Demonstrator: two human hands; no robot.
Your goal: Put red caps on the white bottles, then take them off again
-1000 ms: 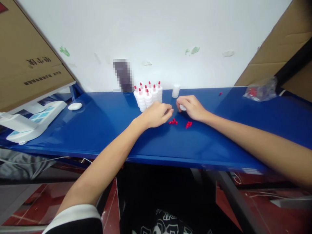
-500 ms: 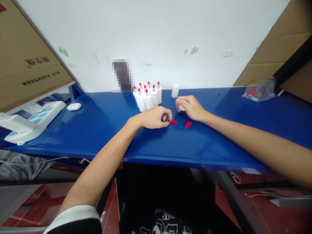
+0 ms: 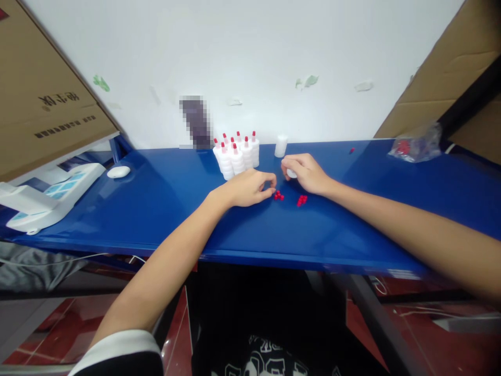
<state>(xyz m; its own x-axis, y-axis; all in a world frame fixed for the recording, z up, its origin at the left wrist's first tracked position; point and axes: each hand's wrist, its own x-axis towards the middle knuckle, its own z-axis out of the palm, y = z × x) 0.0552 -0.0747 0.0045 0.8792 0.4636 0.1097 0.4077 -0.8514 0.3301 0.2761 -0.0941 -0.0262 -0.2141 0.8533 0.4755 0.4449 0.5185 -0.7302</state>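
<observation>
My left hand (image 3: 248,188) rests on the blue table (image 3: 156,209), its fingertips pinched on a small red cap at the edge of a little heap of red caps (image 3: 279,196). A second heap of red caps (image 3: 301,200) lies just right of it. My right hand (image 3: 307,172) is curled around a small white bottle (image 3: 291,173) that shows only between thumb and fingers. Behind the left hand stands a cluster of white bottles with red caps (image 3: 236,154). One uncapped white bottle (image 3: 281,145) stands behind the right hand.
A white scale with a blue keypad (image 3: 43,196) and a white mouse (image 3: 118,171) lie at the left. Cardboard boxes (image 3: 43,89) lean at both sides. A clear bag of red caps (image 3: 417,143) and a stray red cap (image 3: 351,151) lie at the right.
My left hand dipped its fingers down to the nearer heap of red caps and has pinched one. The right hand has stayed put on its bottle.
</observation>
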